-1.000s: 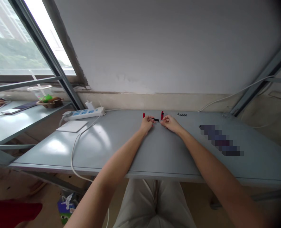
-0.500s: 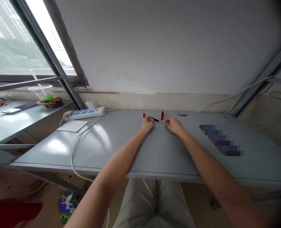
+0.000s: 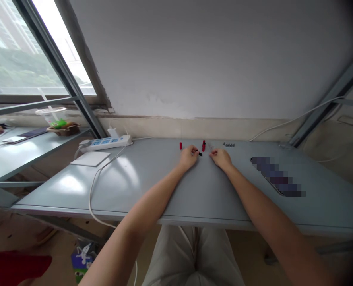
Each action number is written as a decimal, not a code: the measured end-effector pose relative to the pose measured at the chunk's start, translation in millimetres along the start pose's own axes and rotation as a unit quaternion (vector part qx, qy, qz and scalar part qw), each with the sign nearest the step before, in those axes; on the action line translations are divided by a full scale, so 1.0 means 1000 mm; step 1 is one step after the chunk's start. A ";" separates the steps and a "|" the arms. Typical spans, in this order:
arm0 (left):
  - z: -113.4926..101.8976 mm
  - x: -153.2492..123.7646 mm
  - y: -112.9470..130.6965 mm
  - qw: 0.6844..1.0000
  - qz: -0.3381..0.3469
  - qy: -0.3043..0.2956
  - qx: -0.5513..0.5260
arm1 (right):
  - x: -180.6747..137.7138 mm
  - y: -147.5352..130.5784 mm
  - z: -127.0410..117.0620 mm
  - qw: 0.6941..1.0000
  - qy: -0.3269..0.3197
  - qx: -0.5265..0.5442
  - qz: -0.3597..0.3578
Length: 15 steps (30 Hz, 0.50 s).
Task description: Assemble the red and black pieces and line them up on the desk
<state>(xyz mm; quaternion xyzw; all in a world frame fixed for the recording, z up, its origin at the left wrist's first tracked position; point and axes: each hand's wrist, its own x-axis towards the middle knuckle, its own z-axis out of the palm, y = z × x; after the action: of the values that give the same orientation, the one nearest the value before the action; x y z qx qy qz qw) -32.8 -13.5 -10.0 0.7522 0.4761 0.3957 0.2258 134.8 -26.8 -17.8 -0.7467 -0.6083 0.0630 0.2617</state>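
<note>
My left hand [image 3: 189,157] seemingly steadies a pinched black piece [image 3: 200,153] — next likely needs precision; right hand [image 3: 222,157] — can't tell its grasp.

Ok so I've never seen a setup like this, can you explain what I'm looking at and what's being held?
There's no machine here, just a person's two bare hands. The camera sits on that person's head, looking forward and down at a grey table. The left hand holds a small black piece. The right hand is beside it; whether it grips anything is too small to tell. Beyond the hands stand two small red pieces, with a row of tiny dark pieces to the right. A pixelated, phone-like thing lies further right, and a white power strip to the left.
</note>
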 end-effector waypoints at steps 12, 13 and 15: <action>0.008 0.017 0.018 0.991 0.004 -0.053 0.126 | 0.002 0.002 0.004 1.000 0.005 0.014 -0.007; 0.010 0.018 0.018 0.990 0.002 -0.053 0.129 | 0.002 0.002 0.004 1.000 0.004 0.014 -0.007; 0.014 0.020 0.016 0.990 -0.006 -0.052 0.131 | 0.002 0.002 0.004 1.000 0.003 0.014 -0.005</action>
<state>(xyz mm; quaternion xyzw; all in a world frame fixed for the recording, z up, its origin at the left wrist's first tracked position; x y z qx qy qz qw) -7.8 -2.0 1.2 0.7921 0.5158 0.2888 0.1524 135.3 -24.1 -21.8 -0.7401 -0.6104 0.0681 0.2740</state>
